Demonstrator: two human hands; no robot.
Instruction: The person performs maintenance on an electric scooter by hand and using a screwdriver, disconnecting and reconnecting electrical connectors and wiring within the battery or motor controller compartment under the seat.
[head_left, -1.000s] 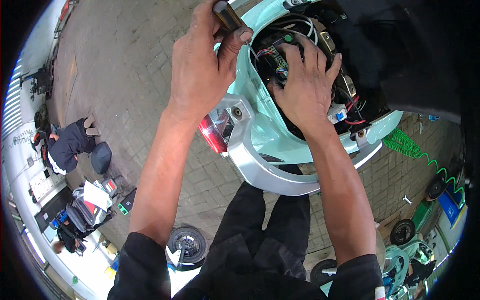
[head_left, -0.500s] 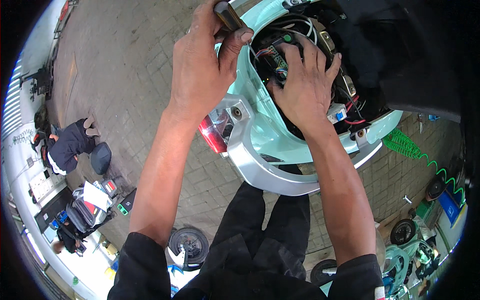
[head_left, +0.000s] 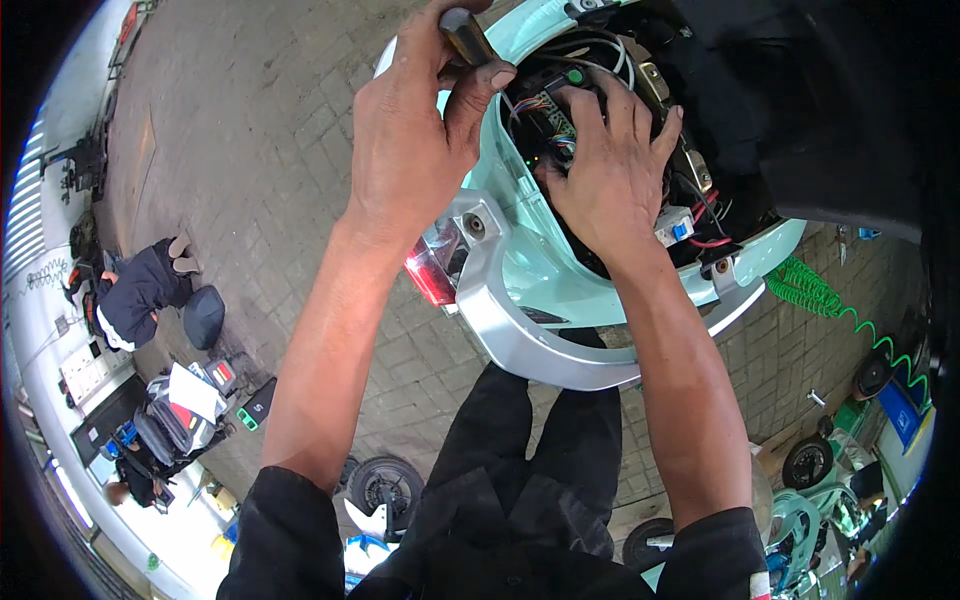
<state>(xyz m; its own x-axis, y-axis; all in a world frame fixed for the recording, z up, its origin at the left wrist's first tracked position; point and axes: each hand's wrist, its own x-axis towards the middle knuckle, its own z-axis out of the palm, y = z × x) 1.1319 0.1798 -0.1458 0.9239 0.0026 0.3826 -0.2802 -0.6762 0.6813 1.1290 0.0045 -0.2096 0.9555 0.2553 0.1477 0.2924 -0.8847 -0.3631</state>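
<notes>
My left hand [head_left: 420, 140] is closed round the dark handle of a screwdriver [head_left: 466, 38]. The tool's thin shaft angles down into the open compartment of a mint-green scooter's rear body [head_left: 520, 235]. Inside it, my right hand [head_left: 615, 175] grips a black control module [head_left: 553, 118] with coloured wires plugged in, its thumb and index finger on either side. The other fingers spread over the parts beside it, and some fingertips are hidden. Where the screwdriver's tip touches, I cannot tell.
A silver grab rail [head_left: 530, 355] curves round the scooter's tail beside a red tail light [head_left: 430, 270]. The raised black seat [head_left: 810, 110] is at the right, near a coiled green hose [head_left: 805, 288]. A person [head_left: 150, 290] crouches at far left. A wheel [head_left: 388, 490] lies behind my legs.
My left hand has shifted slightly to the right with the screwdriver. The right hand stays on the module.
</notes>
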